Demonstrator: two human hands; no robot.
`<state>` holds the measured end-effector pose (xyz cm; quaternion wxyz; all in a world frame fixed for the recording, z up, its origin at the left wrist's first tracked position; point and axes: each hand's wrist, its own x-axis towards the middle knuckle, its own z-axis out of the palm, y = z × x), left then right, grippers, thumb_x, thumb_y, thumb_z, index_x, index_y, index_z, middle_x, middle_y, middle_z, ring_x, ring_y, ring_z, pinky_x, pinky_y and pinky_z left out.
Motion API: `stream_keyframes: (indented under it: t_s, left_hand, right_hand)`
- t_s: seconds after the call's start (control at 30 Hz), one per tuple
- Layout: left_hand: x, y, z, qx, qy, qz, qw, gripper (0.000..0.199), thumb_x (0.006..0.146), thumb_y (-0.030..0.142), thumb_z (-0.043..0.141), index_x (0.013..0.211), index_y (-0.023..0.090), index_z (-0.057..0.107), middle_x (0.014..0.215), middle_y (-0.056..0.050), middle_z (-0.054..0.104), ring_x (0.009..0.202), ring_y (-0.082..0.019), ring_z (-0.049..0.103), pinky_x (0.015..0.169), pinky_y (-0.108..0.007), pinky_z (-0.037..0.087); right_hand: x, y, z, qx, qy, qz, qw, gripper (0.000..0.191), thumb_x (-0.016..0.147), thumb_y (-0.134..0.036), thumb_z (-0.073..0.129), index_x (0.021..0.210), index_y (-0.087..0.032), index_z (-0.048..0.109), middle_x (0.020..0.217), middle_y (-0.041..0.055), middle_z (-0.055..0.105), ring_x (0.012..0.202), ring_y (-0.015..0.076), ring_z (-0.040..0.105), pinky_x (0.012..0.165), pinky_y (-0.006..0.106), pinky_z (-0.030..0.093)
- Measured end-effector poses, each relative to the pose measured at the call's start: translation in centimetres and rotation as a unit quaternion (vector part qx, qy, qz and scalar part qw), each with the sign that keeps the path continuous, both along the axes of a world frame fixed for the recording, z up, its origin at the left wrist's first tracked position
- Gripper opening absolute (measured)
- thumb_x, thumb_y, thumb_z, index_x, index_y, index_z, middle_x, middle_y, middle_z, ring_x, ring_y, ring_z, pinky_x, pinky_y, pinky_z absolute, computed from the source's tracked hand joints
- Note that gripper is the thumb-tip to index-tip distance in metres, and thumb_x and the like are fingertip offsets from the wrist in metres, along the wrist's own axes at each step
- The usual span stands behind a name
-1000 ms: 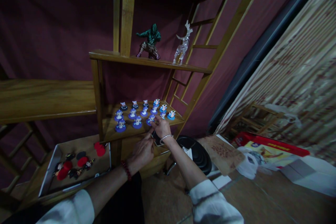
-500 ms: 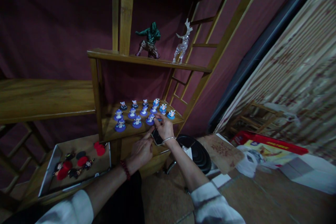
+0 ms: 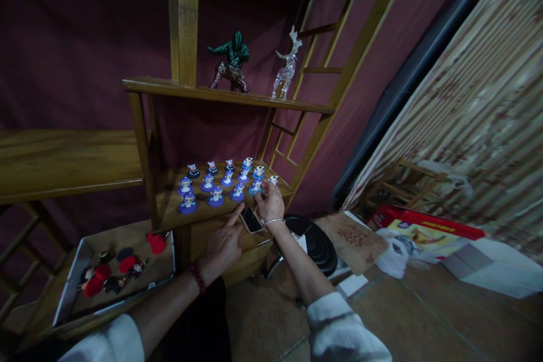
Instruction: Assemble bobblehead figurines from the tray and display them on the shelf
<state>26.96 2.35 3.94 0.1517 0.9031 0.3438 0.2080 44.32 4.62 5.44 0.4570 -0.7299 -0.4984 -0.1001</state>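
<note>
My right hand (image 3: pixel 270 203) reaches over the lower shelf, its fingers closed around a small figurine on a round blue base (image 3: pixel 255 187). The figurine is upright, partly hidden by the fingertips. Below that wrist is a phone-like dark rectangle with a pale rim (image 3: pixel 251 220). My left hand (image 3: pixel 224 244) holds nothing visible, index finger stretched toward this rectangle's upper left corner. Rows of similar figurines stand on the lower shelf: several on purple bases, like one at the front (image 3: pixel 216 197), and black-based ones (image 3: pixel 212 168) at the back.
On the upper shelf (image 3: pixel 237 96) stand a green crouching figure (image 3: pixel 235 62) and a clear deer figure (image 3: pixel 286 68). At lower left, an open box (image 3: pixel 68 288) holds red and black figurines. A round black seat (image 3: pixel 320 249), a plastic bag (image 3: pixel 391 257) and boxes lie right.
My right hand has moved from the front purple figurine to the blue-based one farther right. The phone-like rectangle shows more fully. The camera view has shifted slightly.
</note>
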Motion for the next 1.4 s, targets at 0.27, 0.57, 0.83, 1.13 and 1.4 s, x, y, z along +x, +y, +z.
stream_keyframes:
  t_s: [0.27,0.57,0.83,1.13,1.4]
  left_hand:
    - [0.1,-0.1,0.1,0.002,0.035,0.003,0.999,0.022,0.079,0.014,0.037,0.085,0.020,0.057,0.145,0.002,0.017,0.090,-0.014,0.060,0.077,-0.025,0.047]
    - [0.5,-0.2,-0.3,0.009,0.025,0.006,1.000,0.022,0.078,0.010,0.037,0.084,0.019,0.056,0.146,0.004,0.010,0.091,-0.012,0.060,0.076,-0.024,0.047]
    - [0.4,0.0,-0.5,0.010,0.024,0.004,1.000,0.023,0.078,0.009,0.036,0.085,0.019,0.056,0.146,0.003,0.014,0.090,-0.011,0.060,0.078,-0.024,0.047]
    - [0.4,-0.1,-0.6,0.006,0.019,0.001,1.000,0.024,0.078,0.010,0.036,0.084,0.020,0.056,0.146,0.004,0.012,0.091,-0.013,0.059,0.077,-0.026,0.047]
    - [0.4,-0.3,-0.4,-0.003,0.034,0.011,0.999,0.023,0.079,0.013,0.035,0.085,0.019,0.057,0.145,0.000,0.018,0.085,-0.013,0.061,0.076,-0.026,0.046]
  right_hand:
    - [0.6,0.5,-0.1,-0.039,0.001,-0.013,0.999,0.046,0.071,-0.029,0.057,0.114,-0.022,0.045,0.103,0.0047,0.060,0.083,0.0179,0.056,0.076,0.033,0.044]
    - [1.0,1.0,-0.2,-0.099,0.001,-0.018,0.995,0.038,0.075,-0.035,0.055,0.111,-0.024,0.050,0.098,0.0034,0.064,0.084,0.0184,0.059,0.071,0.030,0.044]
    - [0.7,1.0,0.4,-0.121,0.000,-0.045,0.992,0.033,0.076,-0.034,0.054,0.108,-0.026,0.052,0.096,0.0012,0.065,0.089,0.0199,0.059,0.071,0.030,0.044]
    - [0.5,1.0,0.5,-0.135,-0.012,-0.055,0.989,0.031,0.078,-0.035,0.052,0.108,-0.027,0.052,0.098,0.0008,0.065,0.091,0.0200,0.058,0.072,0.029,0.044]
    - [0.4,0.8,0.3,-0.103,-0.010,-0.043,0.994,0.033,0.077,-0.033,0.052,0.110,-0.026,0.052,0.097,0.0021,0.064,0.089,0.0191,0.058,0.074,0.029,0.044]
